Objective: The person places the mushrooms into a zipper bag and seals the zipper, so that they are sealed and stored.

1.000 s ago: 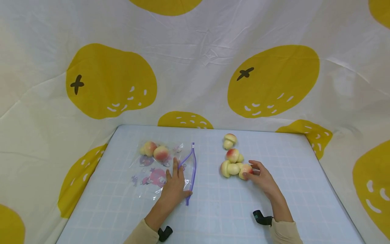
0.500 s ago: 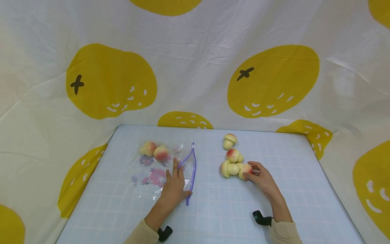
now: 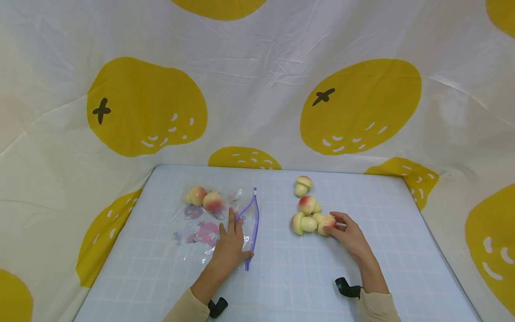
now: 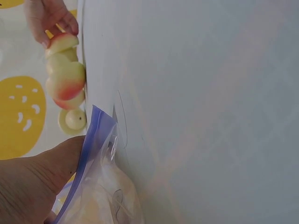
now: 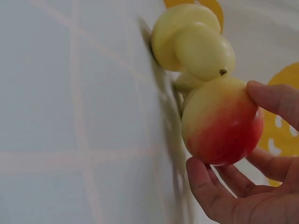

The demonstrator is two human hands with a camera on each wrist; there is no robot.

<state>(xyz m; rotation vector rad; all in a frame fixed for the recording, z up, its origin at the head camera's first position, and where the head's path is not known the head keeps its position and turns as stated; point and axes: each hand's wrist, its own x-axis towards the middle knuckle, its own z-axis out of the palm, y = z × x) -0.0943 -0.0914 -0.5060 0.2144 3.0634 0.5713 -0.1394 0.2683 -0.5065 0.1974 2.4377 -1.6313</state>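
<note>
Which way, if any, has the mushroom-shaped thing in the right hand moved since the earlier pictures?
Yes, slightly: against the tabletop in the head view, the mushroom-shaped thing in the right hand has shifted rightward, away from the bag.

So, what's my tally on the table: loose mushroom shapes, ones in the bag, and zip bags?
Loose mushroom shapes: 4
Bagged mushroom shapes: 2
Zip bag: 1
Total: 7
</note>
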